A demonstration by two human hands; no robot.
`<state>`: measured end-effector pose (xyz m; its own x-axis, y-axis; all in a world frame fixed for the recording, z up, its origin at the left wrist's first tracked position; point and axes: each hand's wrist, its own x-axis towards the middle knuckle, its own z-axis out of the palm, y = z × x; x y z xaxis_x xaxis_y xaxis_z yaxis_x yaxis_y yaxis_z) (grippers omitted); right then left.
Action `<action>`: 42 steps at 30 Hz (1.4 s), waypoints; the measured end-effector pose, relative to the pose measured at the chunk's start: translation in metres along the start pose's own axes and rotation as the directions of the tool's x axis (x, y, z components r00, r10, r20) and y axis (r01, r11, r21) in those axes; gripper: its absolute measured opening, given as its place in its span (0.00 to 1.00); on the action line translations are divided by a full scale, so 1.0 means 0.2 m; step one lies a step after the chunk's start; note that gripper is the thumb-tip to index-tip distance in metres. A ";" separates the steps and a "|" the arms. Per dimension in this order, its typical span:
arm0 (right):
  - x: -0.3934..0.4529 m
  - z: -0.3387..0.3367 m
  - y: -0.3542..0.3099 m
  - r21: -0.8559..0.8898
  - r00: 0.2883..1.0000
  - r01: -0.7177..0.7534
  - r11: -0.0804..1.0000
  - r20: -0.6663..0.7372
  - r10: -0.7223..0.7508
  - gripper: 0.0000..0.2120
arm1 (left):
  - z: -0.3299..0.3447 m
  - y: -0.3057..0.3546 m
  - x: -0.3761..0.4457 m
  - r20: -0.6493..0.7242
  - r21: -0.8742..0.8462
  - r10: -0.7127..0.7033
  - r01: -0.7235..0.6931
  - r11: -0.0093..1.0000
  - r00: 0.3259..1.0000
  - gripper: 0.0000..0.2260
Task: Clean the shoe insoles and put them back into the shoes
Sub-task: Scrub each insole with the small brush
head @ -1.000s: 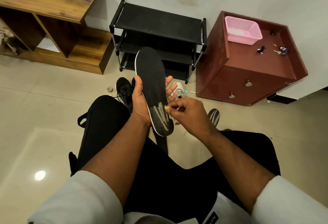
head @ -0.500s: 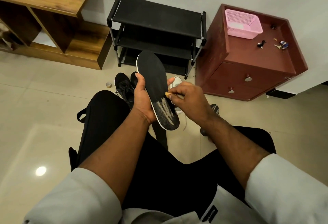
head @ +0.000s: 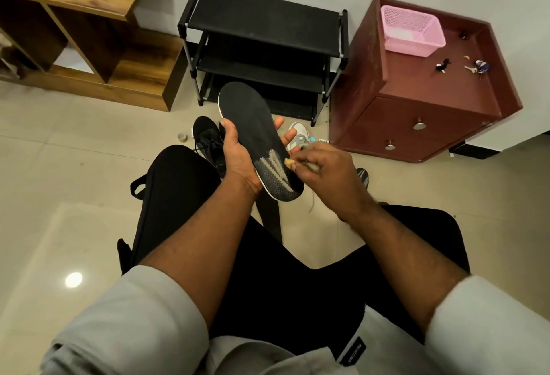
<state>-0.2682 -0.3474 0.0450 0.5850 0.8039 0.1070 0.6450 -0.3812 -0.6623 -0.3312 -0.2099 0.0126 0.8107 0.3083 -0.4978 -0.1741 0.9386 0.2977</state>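
My left hand [head: 238,157] grips a black insole [head: 253,124] with a white edge, toe pointing away, above my knees. Pale streaks mark its heel end. My right hand [head: 324,172] pinches a small brush with a tan head [head: 289,163] against the heel's right edge. On the floor beyond lie a black shoe [head: 206,139], a white and grey shoe [head: 300,136] and another dark insole [head: 363,177], mostly hidden by my right hand.
A black shoe rack [head: 262,47] stands straight ahead against the wall, a wooden shelf unit [head: 83,32] to its left. A maroon drawer cabinet [head: 422,113] at right carries a pink basket [head: 412,31] and keys [head: 476,66]. A small round tin [head: 182,136] sits on the tiled floor.
My right hand has moved the brush along the insole's heel, from the middle of the streaks out to the right edge. The left hand keeps its grip on the insole.
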 end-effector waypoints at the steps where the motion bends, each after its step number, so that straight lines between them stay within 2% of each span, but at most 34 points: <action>1: 0.04 0.00 0.00 -0.013 1.000 0.011 1.000 0.012 -0.011 0.07 | 0.00 0.00 0.00 -0.006 -0.018 0.010 -0.010 1.000 1.000 0.39; 5: 0.06 0.00 0.01 -0.017 0.999 0.019 1.000 0.038 -0.018 0.08 | -0.01 0.00 0.01 -0.041 -0.091 0.039 -0.043 0.995 0.998 0.39; 9: -0.10 0.00 0.01 0.021 0.997 -0.006 1.000 0.073 0.004 0.07 | -0.03 0.02 0.01 -0.059 -0.064 0.057 -0.061 0.996 0.997 0.44; 13: -0.18 -0.01 -0.01 -0.001 0.995 0.030 1.000 0.091 -0.029 0.08 | -0.01 0.02 0.00 -0.101 -0.046 0.104 -0.109 0.993 0.989 0.39; 20: -0.03 0.00 0.03 -0.035 0.997 -0.028 0.999 -0.076 0.026 0.08 | 0.03 0.02 -0.06 -0.100 0.021 0.137 -0.136 0.990 0.985 0.39; 25: -0.11 0.04 -0.01 0.002 0.998 -0.010 1.000 -0.068 0.010 0.08 | 0.01 0.04 -0.07 -0.119 0.009 0.132 -0.132 0.991 0.984 0.40; 30: -0.21 0.13 -0.07 0.040 0.999 0.021 0.999 0.024 -0.022 0.08 | 0.01 0.03 -0.06 -0.126 0.040 0.134 -0.130 0.991 0.983 0.40; 34: -0.19 0.11 -0.02 0.044 0.992 -0.080 0.996 -0.096 0.084 0.07 | 0.01 0.01 -0.06 -0.136 0.028 0.136 -0.133 0.991 0.981 0.40; 37: -0.18 0.10 0.00 0.030 0.977 -0.160 0.987 -0.136 0.162 0.07 | 0.00 0.00 -0.05 -0.128 -0.005 0.128 -0.129 0.992 0.984 0.41; 42: -0.22 0.17 -0.12 0.060 0.997 -0.064 0.996 -0.028 0.066 0.09 | -0.01 -0.01 -0.04 -0.139 0.007 0.135 -0.135 0.991 0.981 0.42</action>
<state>-0.3268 -0.3585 0.0308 0.6398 0.7640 0.0839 0.5757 -0.4041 -0.7108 -0.3381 -0.2132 0.0150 0.6944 0.4504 -0.5612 -0.2782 0.8873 0.3680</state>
